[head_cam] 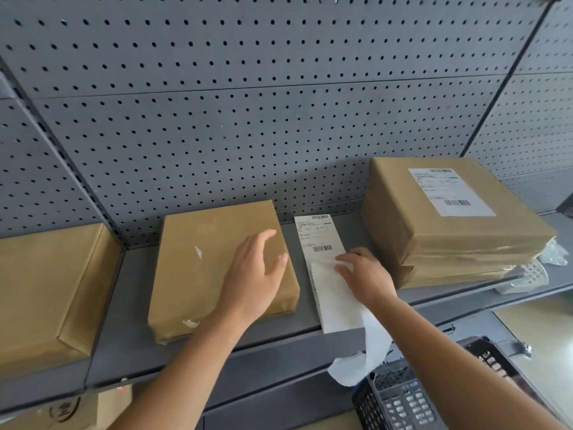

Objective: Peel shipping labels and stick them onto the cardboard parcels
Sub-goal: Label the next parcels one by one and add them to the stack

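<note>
- Left arm (186,361) reaches up and forward from the lower left, bare.
- Left hand (257,274) is palm down, fingers straight and loosely spread, thumb out to the right.
- Right arm (449,352) comes in from the lower right.
- Right hand (364,276) is knuckles up, fingers curled, tips pinching the label strip (333,293).

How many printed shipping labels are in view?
2. One label on the right stack's top parcel; the other label on the strip lying on the shelf, by the right hand. Lower stacked parcels may hide more.
</note>
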